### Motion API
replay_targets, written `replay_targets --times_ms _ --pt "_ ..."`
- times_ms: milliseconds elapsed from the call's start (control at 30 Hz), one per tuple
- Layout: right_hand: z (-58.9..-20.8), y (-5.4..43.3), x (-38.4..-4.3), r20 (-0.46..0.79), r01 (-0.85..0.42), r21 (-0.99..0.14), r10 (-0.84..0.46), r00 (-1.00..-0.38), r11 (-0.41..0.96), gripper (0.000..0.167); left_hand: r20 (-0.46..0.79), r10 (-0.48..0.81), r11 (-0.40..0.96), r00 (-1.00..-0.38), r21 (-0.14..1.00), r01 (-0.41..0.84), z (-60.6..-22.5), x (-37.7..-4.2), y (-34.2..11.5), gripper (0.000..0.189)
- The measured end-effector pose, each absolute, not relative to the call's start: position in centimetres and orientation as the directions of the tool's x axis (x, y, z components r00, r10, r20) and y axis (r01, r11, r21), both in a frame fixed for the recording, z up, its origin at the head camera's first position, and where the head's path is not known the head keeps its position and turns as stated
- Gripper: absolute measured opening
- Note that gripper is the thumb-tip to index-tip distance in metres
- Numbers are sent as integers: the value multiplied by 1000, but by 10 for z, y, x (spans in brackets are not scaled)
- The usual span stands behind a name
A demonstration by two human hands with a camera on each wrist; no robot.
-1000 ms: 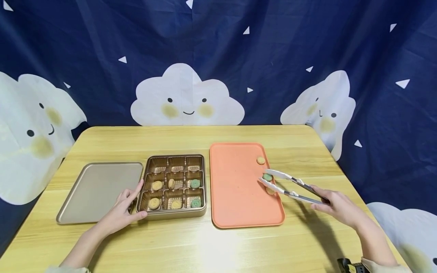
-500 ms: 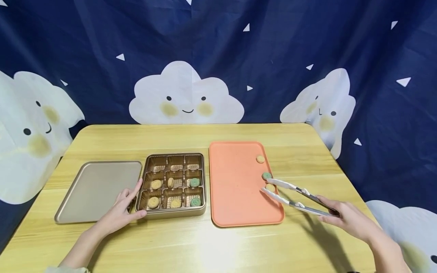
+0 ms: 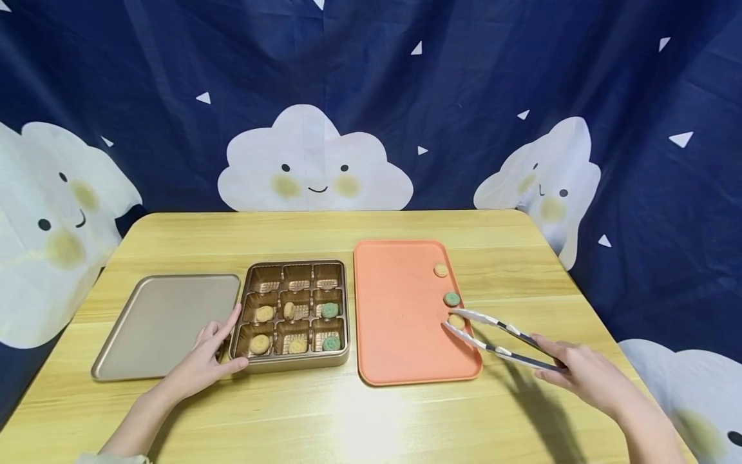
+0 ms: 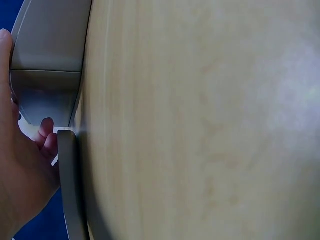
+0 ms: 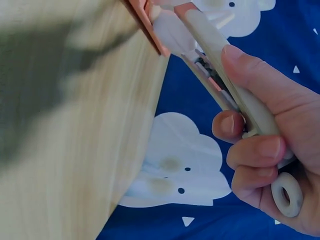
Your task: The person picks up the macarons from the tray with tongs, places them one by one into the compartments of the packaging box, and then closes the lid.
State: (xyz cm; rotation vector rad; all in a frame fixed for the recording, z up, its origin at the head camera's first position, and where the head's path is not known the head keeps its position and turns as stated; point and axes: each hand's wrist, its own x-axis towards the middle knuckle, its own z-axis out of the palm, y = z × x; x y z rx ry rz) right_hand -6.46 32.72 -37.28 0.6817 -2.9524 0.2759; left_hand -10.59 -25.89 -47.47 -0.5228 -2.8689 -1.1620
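My right hand (image 3: 585, 374) grips a pair of tongs (image 3: 510, 341), its fingers wrapped round the handles in the right wrist view (image 5: 270, 145). The white tong tips straddle a yellow cookie (image 3: 456, 321) at the right edge of the orange tray (image 3: 400, 348). Just behind it lies a green cookie (image 3: 451, 299), and farther back a tan cookie (image 3: 441, 270). With extended index finger and thumb, my left hand (image 3: 203, 354) touches the front left corner of a bronze tin (image 3: 301, 365). Yellow and green cookies sit in the tin's middle and front compartments; the back row holds none.
A flat bronze lid (image 3: 168, 322) lies left of the tin, partly under my left hand in the head view. Everything stands on a wooden table (image 3: 278, 419). Behind it hangs a dark blue curtain (image 3: 359, 71) with printed clouds.
The tong tips have shifted from around the green cookie toward me, onto the yellow cookie. My right hand has moved slightly right and nearer. My left hand stays at the tin.
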Motion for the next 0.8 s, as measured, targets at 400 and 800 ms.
replay_targets --times_ms 400,800 --pt "-381 333 -60 121 -441 -272 -424 -898 855 45 123 302 673 -945 674 303 -475 -107 -259 94" --pt "-382 335 -61 157 -480 -244 -454 -877 843 43 135 300 676 -944 668 310 -476 -107 -260 94"
